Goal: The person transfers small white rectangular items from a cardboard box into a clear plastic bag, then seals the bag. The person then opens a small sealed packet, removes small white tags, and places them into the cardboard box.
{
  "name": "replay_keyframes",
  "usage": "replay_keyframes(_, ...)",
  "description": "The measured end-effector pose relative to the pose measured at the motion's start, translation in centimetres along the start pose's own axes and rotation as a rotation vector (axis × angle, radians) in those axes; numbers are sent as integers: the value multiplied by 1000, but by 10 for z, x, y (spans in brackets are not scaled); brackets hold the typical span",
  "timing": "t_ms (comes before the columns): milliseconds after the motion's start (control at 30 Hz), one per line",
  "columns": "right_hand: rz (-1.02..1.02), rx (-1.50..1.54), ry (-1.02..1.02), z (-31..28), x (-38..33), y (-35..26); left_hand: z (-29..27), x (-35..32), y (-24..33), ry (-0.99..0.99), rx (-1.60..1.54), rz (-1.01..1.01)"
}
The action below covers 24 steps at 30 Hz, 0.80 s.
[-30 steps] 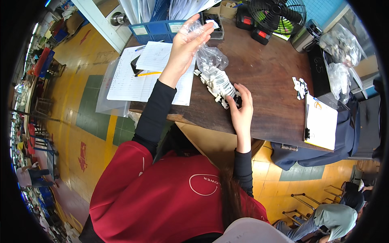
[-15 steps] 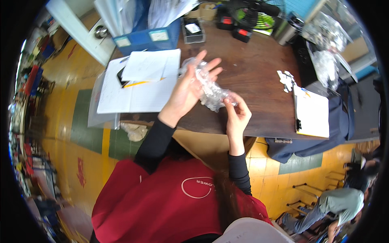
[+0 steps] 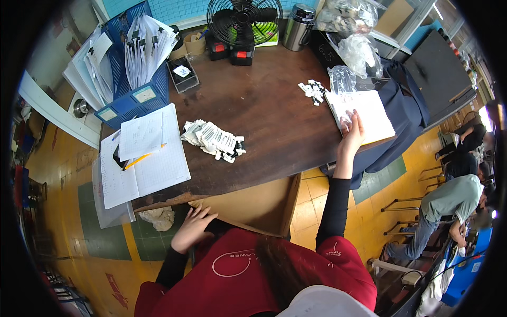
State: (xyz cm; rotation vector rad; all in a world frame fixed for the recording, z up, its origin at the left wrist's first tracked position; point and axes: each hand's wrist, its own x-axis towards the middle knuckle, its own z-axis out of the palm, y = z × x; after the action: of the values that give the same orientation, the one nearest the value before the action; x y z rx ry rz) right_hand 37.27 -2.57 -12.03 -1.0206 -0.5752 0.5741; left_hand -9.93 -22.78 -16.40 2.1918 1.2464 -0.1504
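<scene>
A heap of small black-and-white tags (image 3: 214,140) lies loose on the brown wooden table (image 3: 264,100). My right hand (image 3: 351,134) reaches out to the table's right edge. Its fingers lie flat on a white pad (image 3: 372,116), over a crumpled clear plastic bag (image 3: 343,108). My left hand (image 3: 193,228) is down below the table's front edge. Its fingers are spread at the rim of an open cardboard box (image 3: 259,203), and it holds nothing. A few more tags (image 3: 314,90) lie just behind the pad.
An open ledger with a pencil (image 3: 142,158) lies at the left. A blue basket of papers (image 3: 132,68), a black fan (image 3: 243,21) and a metal flask (image 3: 298,26) line the back. Full clear bags (image 3: 354,45) sit far right. A person (image 3: 454,198) bends over on the right.
The bag of tags that both hands held is out of them: the tags now lie heaped on the table. My right hand went right to the pad, my left dropped below the table.
</scene>
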Motion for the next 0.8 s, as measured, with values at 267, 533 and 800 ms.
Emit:
replay_keyframes(267,181,-209,-51,-57,50,2,36,2,6,161,-8,-39)
replay_keyframes(533,-324,-407,-5,-41,-4,-22,31,-13,15,112,-237,-107)
replay_keyframes(800,-217,-527,-892,61,-138,3,53,-20,47,91,-405,-200)
